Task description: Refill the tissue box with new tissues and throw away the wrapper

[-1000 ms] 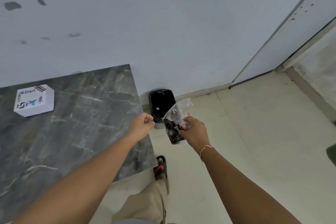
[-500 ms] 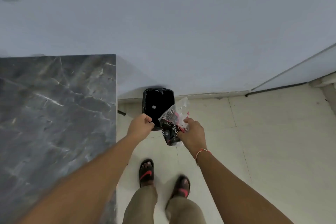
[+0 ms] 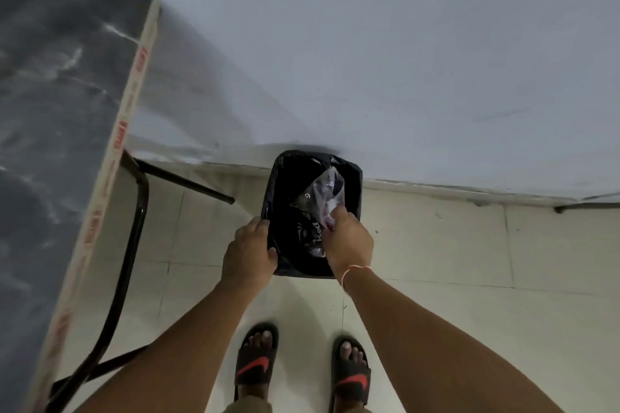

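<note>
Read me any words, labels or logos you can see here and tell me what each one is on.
Wrapper: a round white logo and white lettering, too blurred to read.
Table edge strip: repeated red print, too blurred to read.
Sandals: red swoosh-shaped marks, no words.
Nothing else carries text.

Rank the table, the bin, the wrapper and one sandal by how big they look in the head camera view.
1. Table, though cut off by the frame.
2. Bin.
3. Sandal, though nearness to the camera inflates it.
4. Wrapper, partly hidden.
</note>
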